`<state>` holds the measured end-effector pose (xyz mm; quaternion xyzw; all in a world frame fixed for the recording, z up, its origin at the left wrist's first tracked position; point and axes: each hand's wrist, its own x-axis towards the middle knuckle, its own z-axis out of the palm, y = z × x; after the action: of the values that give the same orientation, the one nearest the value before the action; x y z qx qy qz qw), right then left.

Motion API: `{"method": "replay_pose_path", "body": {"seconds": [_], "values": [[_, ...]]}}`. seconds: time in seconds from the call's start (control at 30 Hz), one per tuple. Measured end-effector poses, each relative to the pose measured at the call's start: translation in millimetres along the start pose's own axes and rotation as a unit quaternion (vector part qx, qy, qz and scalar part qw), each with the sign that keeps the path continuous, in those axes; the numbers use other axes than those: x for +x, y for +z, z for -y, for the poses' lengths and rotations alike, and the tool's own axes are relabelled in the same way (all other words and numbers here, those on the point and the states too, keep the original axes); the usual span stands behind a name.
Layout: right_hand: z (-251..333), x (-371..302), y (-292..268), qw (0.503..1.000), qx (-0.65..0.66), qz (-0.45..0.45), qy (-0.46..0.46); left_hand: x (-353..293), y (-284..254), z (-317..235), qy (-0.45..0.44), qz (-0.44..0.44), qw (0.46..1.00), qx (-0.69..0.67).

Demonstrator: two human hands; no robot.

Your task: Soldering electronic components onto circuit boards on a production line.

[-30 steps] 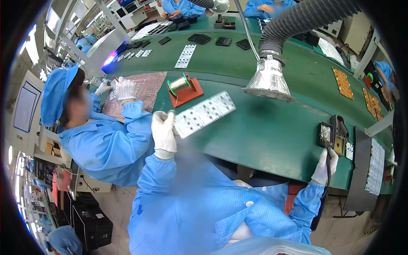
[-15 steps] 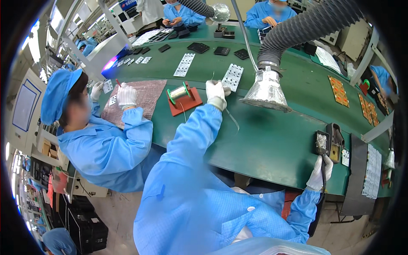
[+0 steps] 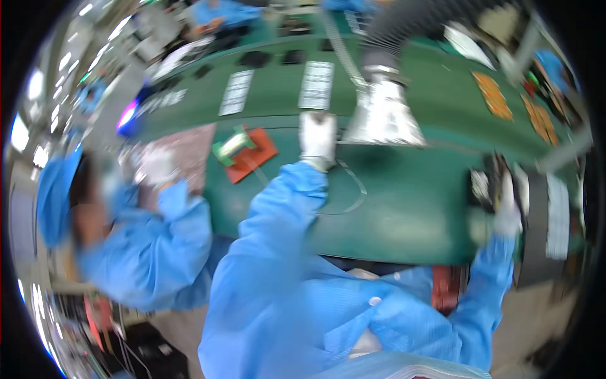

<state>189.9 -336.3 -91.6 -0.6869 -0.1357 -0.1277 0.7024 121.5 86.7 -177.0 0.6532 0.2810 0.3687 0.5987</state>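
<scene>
My left hand [image 3: 317,140], in a white glove, reaches over the green bench with its fingertips at the near edge of a white perforated board [image 3: 316,85]. Its fingers look closed on a thin solder wire [image 3: 361,186], which loops out to the right and down. My right hand [image 3: 507,208], also gloved, is at the black soldering iron stand [image 3: 495,169] on the right. Motion blurs its fingers, so its grip is unclear. Beside the stand is a black tray [image 3: 480,186] with silvery stuff in it. A green-ended wire spool [image 3: 233,145] sits on a red-orange base [image 3: 263,144].
A foil-covered extraction hood [image 3: 385,117] hangs right of my left hand. A co-worker [image 3: 145,240] in blue works at the left over a pink mat [image 3: 199,148]. Another white board [image 3: 237,93] and orange boards [image 3: 492,95] lie on the green belt. A dark panel [image 3: 535,221] stands at the right.
My right hand has moved up and right, from below the tray to the stand. My left hand has come against the white board's near edge. The view has shifted and blurred.
</scene>
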Motion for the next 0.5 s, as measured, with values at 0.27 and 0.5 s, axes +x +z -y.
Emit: {"method": "replay_pose_path", "body": {"seconds": [0.27, 0.5], "values": [[-34, 198, -6, 0.828, -0.541, -0.024, -0.148, -13, 1, -30, 0.021, -0.009, 0.992, 0.123], [-115, 282, 3, 0.709, -0.704, 0.045, -0.008, -9, 2, -27, 0.017, 0.02, 0.997, 0.076]]}}
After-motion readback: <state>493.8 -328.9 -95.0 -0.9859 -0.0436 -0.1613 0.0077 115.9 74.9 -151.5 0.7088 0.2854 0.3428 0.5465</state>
